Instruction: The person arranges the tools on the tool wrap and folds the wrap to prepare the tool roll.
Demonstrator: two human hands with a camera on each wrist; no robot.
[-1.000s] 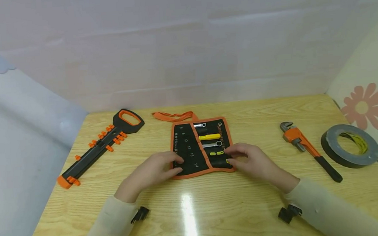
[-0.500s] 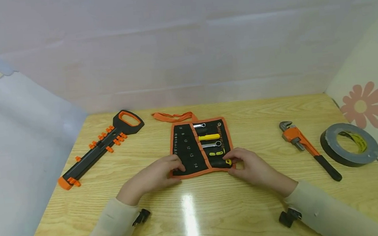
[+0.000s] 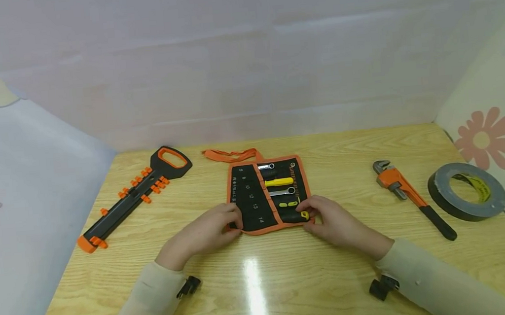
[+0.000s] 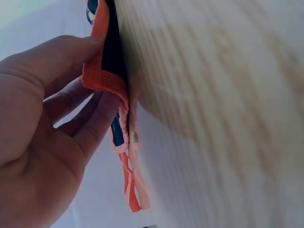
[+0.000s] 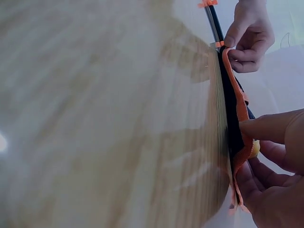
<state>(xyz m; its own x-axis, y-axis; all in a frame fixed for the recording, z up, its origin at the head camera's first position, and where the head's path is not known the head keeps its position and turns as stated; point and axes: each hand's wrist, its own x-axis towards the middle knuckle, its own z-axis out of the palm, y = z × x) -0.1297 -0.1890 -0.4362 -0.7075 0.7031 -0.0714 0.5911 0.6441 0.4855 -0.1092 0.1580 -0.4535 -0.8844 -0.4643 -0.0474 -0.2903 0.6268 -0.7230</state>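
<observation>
A black tool roll (image 3: 248, 197) with orange trim lies spread on the table, its slots printed with numbers. It holds two silver combination wrenches, the nearer a wrench (image 3: 284, 191), a yellow handle (image 3: 279, 182) and a black-and-yellow handle (image 3: 295, 216). My left hand (image 3: 209, 230) pinches the roll's near left corner; the left wrist view shows thumb and fingers on either side of the orange trim (image 4: 97, 78). At the near right corner my right hand (image 3: 335, 222) pinches the edge, thumb on the trim (image 5: 244, 114). The near edge is raised off the table in both wrist views.
An orange tie strap (image 3: 230, 155) trails from the roll's far side. On the left lies a black-and-orange rack (image 3: 124, 204) with clips and a loop handle. To the right are an orange pipe wrench (image 3: 408, 192) and a roll of grey tape (image 3: 442, 197). Walls border the table (image 3: 289, 283).
Both hands have shifted from over the roll's near corners to pinching them. The left fingers have drawn back toward the left edge, and the right hand has slid slightly nearer.
</observation>
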